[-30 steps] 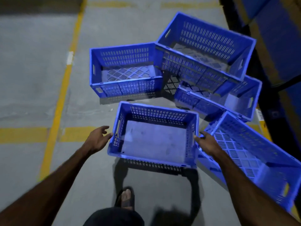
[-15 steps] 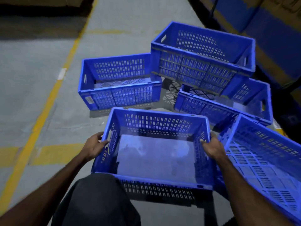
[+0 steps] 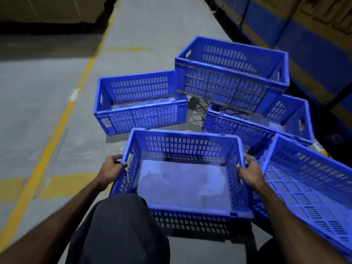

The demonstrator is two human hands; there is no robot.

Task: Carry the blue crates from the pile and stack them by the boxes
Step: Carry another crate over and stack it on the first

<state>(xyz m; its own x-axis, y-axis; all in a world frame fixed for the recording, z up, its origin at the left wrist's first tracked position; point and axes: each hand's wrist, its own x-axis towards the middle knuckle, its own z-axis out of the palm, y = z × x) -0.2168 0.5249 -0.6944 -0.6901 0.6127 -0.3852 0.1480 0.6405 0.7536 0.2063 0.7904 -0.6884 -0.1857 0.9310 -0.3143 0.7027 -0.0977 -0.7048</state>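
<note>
The nearest blue crate (image 3: pixel 182 209) is upright in front of my knee, with a pale sheet lying on its floor. My left hand (image 3: pixel 111 169) grips its left rim and my right hand (image 3: pixel 250 172) grips its right rim. Behind it lies the pile: a crate (image 3: pixel 141 115) on the floor at left, a taller crate (image 3: pixel 228 88) resting tilted on a lower crate (image 3: pixel 257 128), and a crate (image 3: pixel 308 191) tipped on its side at the right.
Yellow floor lines (image 3: pixel 47 141) run along the left over grey concrete. Cardboard boxes (image 3: pixel 51 8) stand at the far left. A blue and yellow rack (image 3: pixel 314 40) borders the right side. My dark trouser knee (image 3: pixel 122 231) is below the held crate.
Both hands went from reaching beside the near crate to closing on its side rims. The view dropped lower and nearer, and my knee came into the frame.
</note>
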